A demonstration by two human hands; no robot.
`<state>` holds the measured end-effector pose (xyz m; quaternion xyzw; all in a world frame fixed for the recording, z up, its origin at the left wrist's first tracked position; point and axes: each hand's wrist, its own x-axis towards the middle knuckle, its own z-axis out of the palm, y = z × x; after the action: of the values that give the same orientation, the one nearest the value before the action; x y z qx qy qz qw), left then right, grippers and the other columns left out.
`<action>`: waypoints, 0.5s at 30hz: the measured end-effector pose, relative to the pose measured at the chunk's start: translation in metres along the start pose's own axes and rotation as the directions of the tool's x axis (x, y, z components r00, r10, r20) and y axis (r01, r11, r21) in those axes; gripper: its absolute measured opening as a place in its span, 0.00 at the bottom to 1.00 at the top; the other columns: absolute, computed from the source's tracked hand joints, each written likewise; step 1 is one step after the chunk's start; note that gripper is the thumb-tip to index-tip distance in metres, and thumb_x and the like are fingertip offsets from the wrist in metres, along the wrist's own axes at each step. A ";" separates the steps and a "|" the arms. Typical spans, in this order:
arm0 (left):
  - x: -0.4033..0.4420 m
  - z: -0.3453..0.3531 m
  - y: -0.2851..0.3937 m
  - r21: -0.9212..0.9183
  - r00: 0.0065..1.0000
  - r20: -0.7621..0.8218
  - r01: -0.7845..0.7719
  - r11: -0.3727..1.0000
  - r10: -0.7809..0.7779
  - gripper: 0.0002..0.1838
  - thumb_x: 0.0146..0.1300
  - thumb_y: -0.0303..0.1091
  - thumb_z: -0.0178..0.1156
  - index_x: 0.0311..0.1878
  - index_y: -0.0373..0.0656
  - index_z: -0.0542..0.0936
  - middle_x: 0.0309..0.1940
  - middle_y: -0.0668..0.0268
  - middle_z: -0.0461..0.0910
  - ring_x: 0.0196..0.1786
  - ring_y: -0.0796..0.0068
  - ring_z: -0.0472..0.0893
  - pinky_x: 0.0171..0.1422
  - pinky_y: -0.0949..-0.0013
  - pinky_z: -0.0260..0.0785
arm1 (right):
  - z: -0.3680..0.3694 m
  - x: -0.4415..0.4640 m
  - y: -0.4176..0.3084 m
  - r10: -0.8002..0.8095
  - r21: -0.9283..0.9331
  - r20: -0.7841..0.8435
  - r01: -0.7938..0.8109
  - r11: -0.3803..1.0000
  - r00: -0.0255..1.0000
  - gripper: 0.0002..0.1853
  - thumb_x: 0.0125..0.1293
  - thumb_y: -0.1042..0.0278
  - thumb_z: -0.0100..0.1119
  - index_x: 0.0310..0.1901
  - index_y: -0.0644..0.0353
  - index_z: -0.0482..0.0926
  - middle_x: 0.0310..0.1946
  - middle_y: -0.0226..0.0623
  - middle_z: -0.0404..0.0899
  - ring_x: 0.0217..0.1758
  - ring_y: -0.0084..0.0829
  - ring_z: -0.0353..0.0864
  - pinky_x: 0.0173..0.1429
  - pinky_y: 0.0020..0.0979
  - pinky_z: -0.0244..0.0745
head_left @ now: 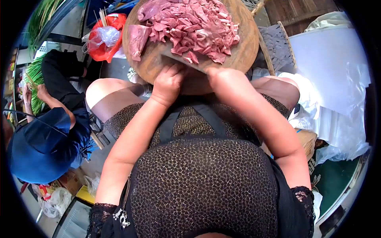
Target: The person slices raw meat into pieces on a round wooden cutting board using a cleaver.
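A round wooden board [248, 47] bears a heap of cut pink meat [194, 27], with larger uncut pieces [139, 39] at its left side. My right hand [224, 79] is closed at the right end of a knife, by its handle. The dark blade [184, 62] slants up and left from there, across the near part of the board. My left hand [168, 83] has its fingers curled against the blade's left end, at the board's near edge; whether it pinches the blade or something under it is hidden.
At the left a person in a blue hat [39, 146] handles green stalks [35, 75]. A red bag [109, 37] with sticks lies left of the board. To the right are a pale sheet-covered surface [325, 59] and clear plastic [345, 131].
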<state>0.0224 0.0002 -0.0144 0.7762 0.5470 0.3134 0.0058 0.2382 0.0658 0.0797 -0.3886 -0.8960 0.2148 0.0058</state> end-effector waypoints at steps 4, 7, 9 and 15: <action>0.006 -0.002 0.000 0.000 1.000 -0.011 0.014 1.000 -0.014 0.16 0.55 0.28 0.60 0.47 0.48 0.86 0.46 0.66 0.82 0.46 0.63 0.82 0.49 0.64 0.79 | -0.009 -0.016 0.007 -0.011 0.062 -0.136 0.020 0.998 0.991 0.06 0.67 0.71 0.50 0.38 0.61 0.77 0.28 0.50 0.82 0.35 0.52 0.85 0.39 0.50 0.79; 0.002 -0.001 0.001 -0.030 1.000 -0.026 0.006 1.000 -0.006 0.13 0.56 0.27 0.62 0.46 0.47 0.86 0.45 0.66 0.82 0.45 0.63 0.82 0.48 0.64 0.78 | -0.025 -0.046 0.001 -0.011 0.047 -0.117 0.016 0.999 0.993 0.06 0.68 0.70 0.52 0.38 0.61 0.77 0.27 0.49 0.82 0.32 0.51 0.84 0.36 0.49 0.79; 0.005 0.002 -0.001 -0.044 0.999 -0.041 -0.003 0.999 0.001 0.13 0.57 0.27 0.63 0.46 0.46 0.86 0.44 0.65 0.82 0.45 0.62 0.82 0.47 0.64 0.78 | -0.030 -0.058 0.000 0.009 0.009 -0.056 -0.008 1.000 0.998 0.06 0.68 0.69 0.53 0.38 0.61 0.76 0.27 0.49 0.82 0.31 0.51 0.84 0.34 0.49 0.79; 0.003 0.003 -0.002 -0.193 0.993 0.026 0.115 0.974 -0.112 0.12 0.57 0.28 0.65 0.45 0.44 0.86 0.42 0.64 0.82 0.44 0.60 0.82 0.48 0.62 0.77 | -0.030 -0.063 -0.002 0.072 -0.027 0.088 -0.070 0.997 0.994 0.05 0.67 0.71 0.51 0.38 0.63 0.75 0.26 0.49 0.82 0.30 0.51 0.85 0.34 0.48 0.81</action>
<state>0.0224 0.0048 -0.0160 0.7418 0.5570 0.3588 0.1035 0.2866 0.0317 0.1172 -0.4104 -0.8835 0.2210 -0.0463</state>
